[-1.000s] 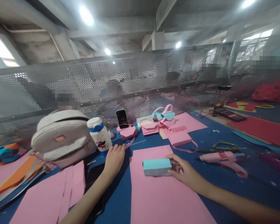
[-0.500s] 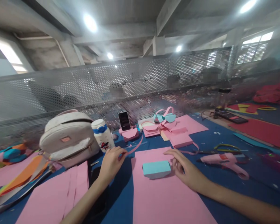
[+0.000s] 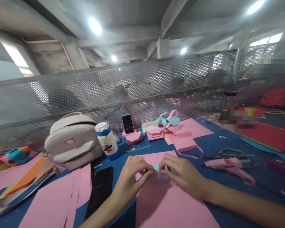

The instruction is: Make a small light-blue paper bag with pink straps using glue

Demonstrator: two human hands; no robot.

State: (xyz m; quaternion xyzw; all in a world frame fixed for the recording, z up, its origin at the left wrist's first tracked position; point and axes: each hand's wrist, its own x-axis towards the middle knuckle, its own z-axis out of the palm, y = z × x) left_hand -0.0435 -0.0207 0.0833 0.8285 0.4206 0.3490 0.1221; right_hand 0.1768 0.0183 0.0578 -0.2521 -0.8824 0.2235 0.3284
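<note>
A small folded turquoise paper box [image 3: 156,167] lies on a large pink paper sheet [image 3: 173,205], mostly covered by my fingers. My left hand [image 3: 136,172] comes in from its left, thumb and fingers pinched at a thin pink paper strip [image 3: 158,172]. Opposite it, my right hand [image 3: 179,171] has its fingertips closed at the strip's other side. The strip shows faintly as a blurred band in front of the box; the exact contact is hard to see.
A pink glue gun [image 3: 230,164] and green-handled scissors [image 3: 232,152] lie to the right. Finished pink paper bags [image 3: 185,144], a phone [image 3: 127,123], a bottle [image 3: 107,142] and a backpack [image 3: 73,142] stand behind. Pink sheets [image 3: 52,196] and a black flat object [image 3: 99,190] lie left.
My left hand has moved right with the pink strip, bringing it to the turquoise box. My right hand has shifted left and its fingers have closed in. The box is now largely hidden.
</note>
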